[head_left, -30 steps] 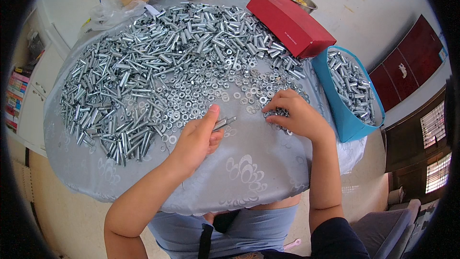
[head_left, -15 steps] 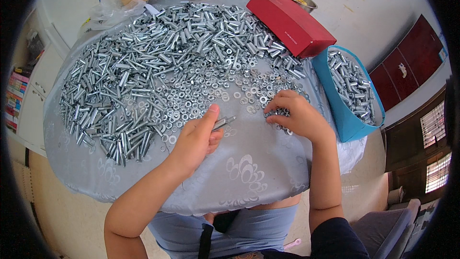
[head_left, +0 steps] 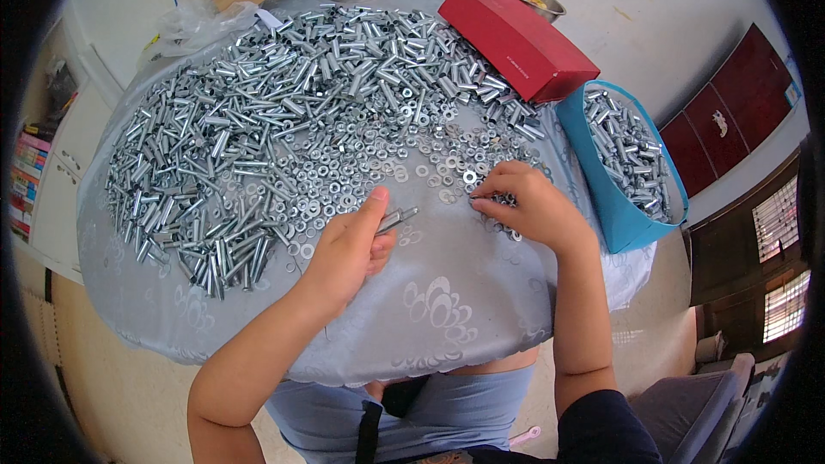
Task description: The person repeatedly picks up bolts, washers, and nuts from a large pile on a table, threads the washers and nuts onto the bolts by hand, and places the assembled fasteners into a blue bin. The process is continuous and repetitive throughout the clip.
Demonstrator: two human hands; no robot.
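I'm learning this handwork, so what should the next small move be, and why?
Probably bring the right hand toward the uncovered end of the silvery metal rod in the left hand: the right seems to hold small grey metal pieces, and the rod's end points rightward.

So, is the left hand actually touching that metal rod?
Touching. In the head view the left hand is closed around the metal rod, whose far end sticks out of the grip.
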